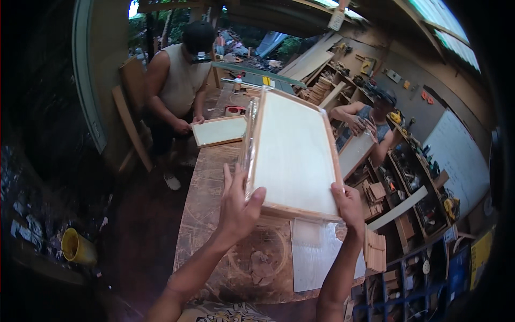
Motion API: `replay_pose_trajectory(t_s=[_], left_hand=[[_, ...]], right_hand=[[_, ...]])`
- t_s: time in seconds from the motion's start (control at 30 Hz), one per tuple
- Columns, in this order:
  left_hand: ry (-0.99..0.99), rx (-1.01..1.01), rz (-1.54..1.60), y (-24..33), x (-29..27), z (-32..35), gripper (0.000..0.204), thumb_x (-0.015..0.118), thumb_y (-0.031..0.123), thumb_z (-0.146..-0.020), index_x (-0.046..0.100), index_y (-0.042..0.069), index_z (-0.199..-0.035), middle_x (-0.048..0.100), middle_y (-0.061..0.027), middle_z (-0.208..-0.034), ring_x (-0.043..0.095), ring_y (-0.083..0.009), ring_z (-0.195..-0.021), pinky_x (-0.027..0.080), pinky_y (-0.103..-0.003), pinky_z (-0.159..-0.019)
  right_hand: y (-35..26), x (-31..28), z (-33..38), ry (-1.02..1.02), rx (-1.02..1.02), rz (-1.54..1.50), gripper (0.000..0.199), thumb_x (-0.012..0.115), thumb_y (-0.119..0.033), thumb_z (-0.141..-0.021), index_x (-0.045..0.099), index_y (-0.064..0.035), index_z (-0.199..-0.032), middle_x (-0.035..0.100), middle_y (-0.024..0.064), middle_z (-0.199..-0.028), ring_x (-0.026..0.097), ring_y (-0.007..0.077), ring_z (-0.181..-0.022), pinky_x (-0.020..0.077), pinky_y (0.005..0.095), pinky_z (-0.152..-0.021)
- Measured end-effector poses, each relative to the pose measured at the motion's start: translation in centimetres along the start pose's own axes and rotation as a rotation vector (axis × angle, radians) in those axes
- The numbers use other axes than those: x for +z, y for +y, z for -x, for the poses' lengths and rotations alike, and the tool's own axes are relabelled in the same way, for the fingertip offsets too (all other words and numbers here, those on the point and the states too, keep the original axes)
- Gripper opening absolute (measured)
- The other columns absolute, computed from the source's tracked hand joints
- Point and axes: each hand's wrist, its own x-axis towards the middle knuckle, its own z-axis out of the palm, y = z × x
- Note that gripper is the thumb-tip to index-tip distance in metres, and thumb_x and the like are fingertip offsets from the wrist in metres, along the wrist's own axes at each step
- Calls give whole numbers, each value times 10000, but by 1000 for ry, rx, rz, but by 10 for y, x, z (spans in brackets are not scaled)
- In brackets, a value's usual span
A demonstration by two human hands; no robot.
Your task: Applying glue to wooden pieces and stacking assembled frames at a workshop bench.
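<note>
just off dial centre toward two o'clock, raised above the desk (206, 214), comes the framed panel (295, 153), tilted, pale face toward us, wooden rim all round. both hands on it: left grip (238, 206) clasping its side near half past seven, fingers spread; right grip (348, 204) clamped on the corner between four and five. face and rim look joined, and clear film (250, 139) glints down the left side, so wrapping seems at least begun; whether it's sealed, or what remains, can't be called. at five, a pale sheet (308, 263) lies on the desk, partly behind the right forearm (335, 273). near eleven, a co-worker (179, 75) handles a second framed panel (220, 131); at two, another person (378, 115) holds a long board (357, 150), partly blocked by ours. underside hidden, right fingers mostly out of sight; whether that thick left side means several stacked frames is hard to tell.
</note>
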Motion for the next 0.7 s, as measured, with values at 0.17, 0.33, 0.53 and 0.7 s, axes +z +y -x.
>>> replay_pose_trajectory(t_s=[0.17, 0.33, 0.53, 0.7], left_hand=[[52, 64, -176, 14, 0, -40, 571, 492, 401, -931, 509, -71, -1253, 233, -424, -1444, 114, -525, -1411, 162, -521, -1138], [-3, -42, -346, -16, 23, -68, 741, 384, 461, -969, 320, -154, -1376, 201, -396, -1471, 97, -535, -1403, 94, -562, -1148], [-85, -145, -15, -43, 27, -67, 704, 509, 322, -929, 269, -132, -1412, 326, -354, -1435, 317, -434, -1364, 249, -421, -1130], [19, 11, -1, -68, 37, -74, 644, 545, 236, -893, 328, -73, -1415, 402, -319, -1407, 398, -390, -1332, 306, -396, -1094]], right_hand=[[-22, -14, -52, -57, 51, 89, 452, 577, -360, -951, 674, 60, -815, 569, -15, -633, 472, 53, -552, 387, 272, -494], [-5, -5, -100, -76, 119, 291, 471, 578, -393, -944, 679, 49, -817, 570, 16, -618, 513, 94, -554, 425, 276, -530], [27, 27, -87, 14, 25, 205, 343, 529, -210, -909, 625, 94, -1038, 633, 101, -887, 579, 157, -801, 462, 321, -713], [54, 29, -100, 46, -50, 21, 294, 467, -95, -880, 641, 97, -1018, 617, 81, -845, 538, 133, -728, 433, 302, -652]])
